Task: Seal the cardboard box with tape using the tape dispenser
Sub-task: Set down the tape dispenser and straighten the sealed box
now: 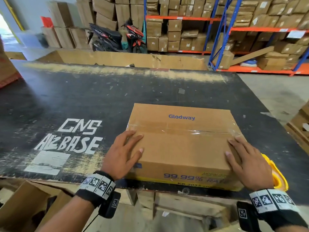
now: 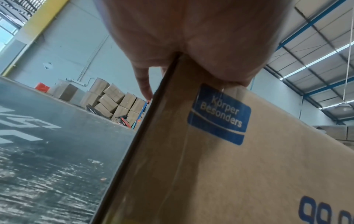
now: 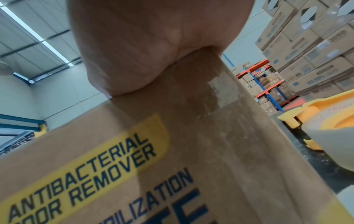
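Note:
A closed brown cardboard box (image 1: 182,148) printed "Glodway" sits at the near edge of the black table (image 1: 75,101). A strip of clear tape (image 1: 180,128) runs along its top seam and down the right end (image 3: 220,94). My left hand (image 1: 123,153) lies flat on the box's near left corner (image 2: 249,174), fingers spread and straight. My right hand (image 1: 245,163) lies flat on the near right corner, fingers spread. A yellow tape dispenser (image 1: 279,178) with a tape roll (image 3: 329,136) lies on the table just right of the box, partly hidden behind my right hand.
White lettering (image 1: 73,138) is painted on the table left of the box. An open cardboard box (image 1: 25,205) stands below the table's near edge at left. A large open carton (image 1: 133,61) sits beyond the far edge. Shelving with boxes (image 1: 234,30) and a motorbike (image 1: 117,37) stand behind.

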